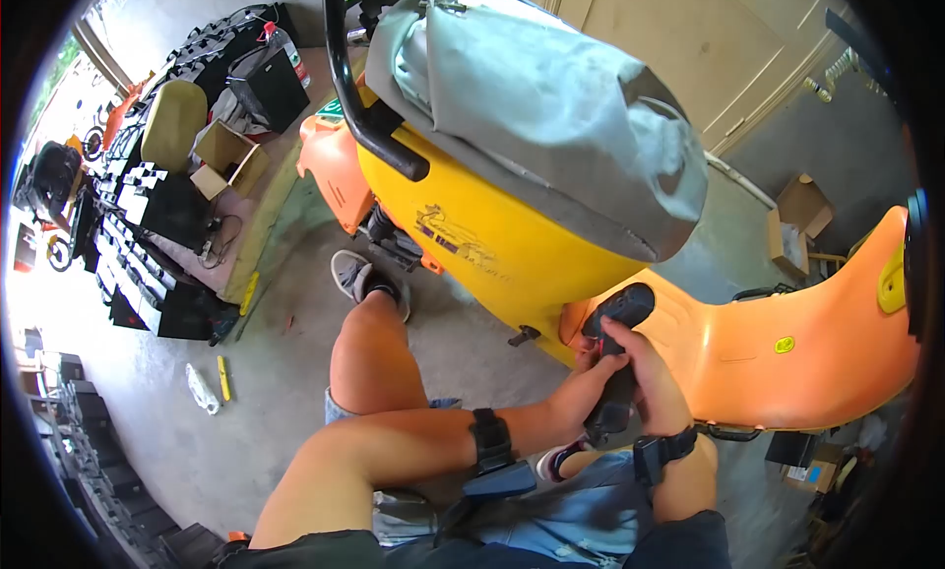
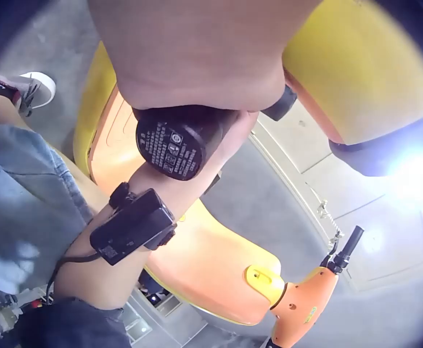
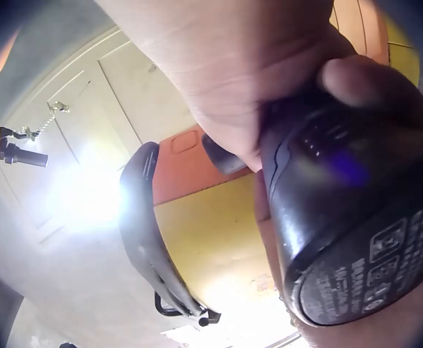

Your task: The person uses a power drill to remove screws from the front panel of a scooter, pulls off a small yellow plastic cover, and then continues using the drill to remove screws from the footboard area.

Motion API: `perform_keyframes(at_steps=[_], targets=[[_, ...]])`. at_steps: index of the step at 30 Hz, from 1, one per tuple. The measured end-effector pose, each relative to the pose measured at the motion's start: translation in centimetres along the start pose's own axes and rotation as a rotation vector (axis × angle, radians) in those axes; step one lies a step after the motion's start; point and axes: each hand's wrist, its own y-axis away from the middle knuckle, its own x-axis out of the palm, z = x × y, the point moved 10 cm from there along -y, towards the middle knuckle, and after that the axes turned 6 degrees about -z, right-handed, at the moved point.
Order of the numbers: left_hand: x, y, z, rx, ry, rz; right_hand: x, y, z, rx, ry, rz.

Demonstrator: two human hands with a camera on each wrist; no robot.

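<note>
In the head view I see both hands together on a black power driver (image 1: 618,357), pressed against the orange side panel (image 1: 778,362) of a yellow scooter (image 1: 492,224), low down below the grey covered seat (image 1: 551,116). The right hand (image 1: 655,377) is wrapped around the grip of the tool, and the left hand (image 1: 591,372) comes from the side and holds the front part near the panel. I would judge the work is on a fastener here, though the tip itself is hidden by the fingers. To do it well, I think the tool must stay straight on the fastener, with steady push along its axis, and the left hand should only guide, not twist.

In the left wrist view, the round base of the driver (image 2: 175,148) with its label points to the camera, directly under the left hand (image 2: 197,65). The right forearm carries a black wrist device (image 2: 135,225). I cannot tell how the left fingers lie here.

In the right wrist view, the right hand (image 3: 248,80) closes around the handle; one fingertip (image 3: 356,80) lies on the upper side of the black body (image 3: 349,203). The tool fills the palm completely, the base sticking out below the fingers.
</note>
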Motion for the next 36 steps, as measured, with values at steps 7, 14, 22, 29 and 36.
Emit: perform_keyframes(at_steps=[7,14,22,29,36], targets=[[-0.7,-0.6,1.2,0.010,-0.109,0.001,-1.6,-1.0,-1.2,-0.033,0.023,0.014],[-0.5,-0.8,1.0,0.044,-0.146,-0.048,-1.7,-0.6,-0.7,-0.057,-0.022,0.028],[-0.4,-0.7,1.3,0.033,-0.157,-0.031,-2.4,-1.2,-1.3,-0.043,-0.002,0.014],[0.0,-0.7,1.5,0.072,-0.144,-0.061,-3.1,-0.4,-1.4,0.074,0.024,-0.032],[0.0,-0.8,1.5,0.101,-0.093,-0.090,-2.5,-0.2,-1.4,0.087,0.064,-0.005]])
